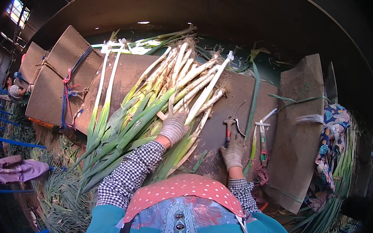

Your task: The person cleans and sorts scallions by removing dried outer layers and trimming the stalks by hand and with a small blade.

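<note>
A heap of long green onions lies across the work surface, with dirty roots toward the far edge and green leaves toward me. My left hand, in a striped knit glove, rests on the heap, its fingers around a whitish stalk. To the right, my right hand, gloved too, lies at a red-handled cutting tool with a curved blade; whether it grips the tool cannot be told. Right of that hand lies another tool with a wrapped green handle, beside a thin onion stalk. Two cleaned onions lie left of the heap.
Bent brown boards tied with cords stand at the left and right. Beyond the right board are patterned cloth and more onions. Leaf litter covers the floor at left, near blue rails. Another person is at far left.
</note>
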The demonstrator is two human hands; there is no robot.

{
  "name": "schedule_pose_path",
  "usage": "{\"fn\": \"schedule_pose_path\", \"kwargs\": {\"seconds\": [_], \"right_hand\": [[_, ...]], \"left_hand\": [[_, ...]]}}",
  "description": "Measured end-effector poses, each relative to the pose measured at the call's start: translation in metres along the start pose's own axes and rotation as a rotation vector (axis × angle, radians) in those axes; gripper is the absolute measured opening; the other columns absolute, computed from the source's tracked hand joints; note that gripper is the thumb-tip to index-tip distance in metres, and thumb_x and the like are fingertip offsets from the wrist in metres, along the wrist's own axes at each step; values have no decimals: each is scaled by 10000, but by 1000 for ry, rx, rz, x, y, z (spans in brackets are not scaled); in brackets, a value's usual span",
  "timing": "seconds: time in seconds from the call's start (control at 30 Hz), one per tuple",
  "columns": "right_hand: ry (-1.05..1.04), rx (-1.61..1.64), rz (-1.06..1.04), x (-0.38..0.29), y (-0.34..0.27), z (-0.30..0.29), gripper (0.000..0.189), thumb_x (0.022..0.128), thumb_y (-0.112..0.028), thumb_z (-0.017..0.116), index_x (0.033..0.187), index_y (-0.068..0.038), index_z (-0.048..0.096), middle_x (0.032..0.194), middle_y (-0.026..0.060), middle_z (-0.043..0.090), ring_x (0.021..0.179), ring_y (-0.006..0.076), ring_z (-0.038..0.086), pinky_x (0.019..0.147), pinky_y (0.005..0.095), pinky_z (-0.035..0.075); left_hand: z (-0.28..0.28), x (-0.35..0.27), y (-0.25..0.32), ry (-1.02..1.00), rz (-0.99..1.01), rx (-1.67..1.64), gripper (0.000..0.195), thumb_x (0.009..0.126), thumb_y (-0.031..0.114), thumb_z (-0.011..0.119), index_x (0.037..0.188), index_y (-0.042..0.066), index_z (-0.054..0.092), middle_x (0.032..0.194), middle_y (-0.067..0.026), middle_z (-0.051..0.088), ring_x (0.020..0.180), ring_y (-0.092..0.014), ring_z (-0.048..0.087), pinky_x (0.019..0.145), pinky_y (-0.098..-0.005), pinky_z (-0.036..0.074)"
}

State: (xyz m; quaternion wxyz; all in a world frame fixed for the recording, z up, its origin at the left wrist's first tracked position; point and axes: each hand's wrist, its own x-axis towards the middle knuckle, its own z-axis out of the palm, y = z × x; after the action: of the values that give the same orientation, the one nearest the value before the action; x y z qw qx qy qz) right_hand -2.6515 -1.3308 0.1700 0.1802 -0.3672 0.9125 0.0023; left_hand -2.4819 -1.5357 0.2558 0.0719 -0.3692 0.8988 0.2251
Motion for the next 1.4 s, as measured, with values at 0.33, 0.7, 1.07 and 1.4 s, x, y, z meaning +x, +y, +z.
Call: {"fn": "schedule_pose_path", "kwargs": {"seconds": [0.33, 0.7, 1.07, 1.4], "right_hand": [[-862, 1810, -110, -18, -79, -8, 421, 912, -179, 694, 1285, -39, 556, 941, 41, 676, 596, 101, 622, 491, 220, 489], [324, 2341, -446, 93, 43, -143, 241, 889, -34, 479, 1103, -4, 585, 1222, 152, 640, 792, 116, 613, 682, 211, 523], [516, 1564, -205, 272, 32, -258, 492, 926, -294, 704, 1287, 13, 568, 1073, 67, 678, 829, 139, 681, 651, 242, 526], [191, 160, 6, 34, 5, 8, 818, 764, -405, 782, 1420, -52, 443, 1403, 227, 502, 1274, 395, 510, 1069, 507, 389]], "left_hand": [[11, -13, -9, -149, -155, -1053, 666, 777, 103, 745, 1376, 6, 472, 1117, -144, 647, 1033, -228, 619, 927, -337, 511], [-26, -79, -47, -98, -151, -1130, 692, 808, 236, 736, 1398, -25, 485, 1311, -139, 580, 1215, -218, 534, 1069, -311, 388], [-164, -239, -175, 490, -442, -888, 656, 721, 117, 766, 1335, -19, 578, 1185, -70, 658, 1050, -160, 611, 937, -276, 481], [-49, -98, -33, 305, 263, -378, 335, 910, 126, 628, 1237, 55, 611, 1142, -143, 656, 1048, -315, 635, 964, -403, 502]]}}
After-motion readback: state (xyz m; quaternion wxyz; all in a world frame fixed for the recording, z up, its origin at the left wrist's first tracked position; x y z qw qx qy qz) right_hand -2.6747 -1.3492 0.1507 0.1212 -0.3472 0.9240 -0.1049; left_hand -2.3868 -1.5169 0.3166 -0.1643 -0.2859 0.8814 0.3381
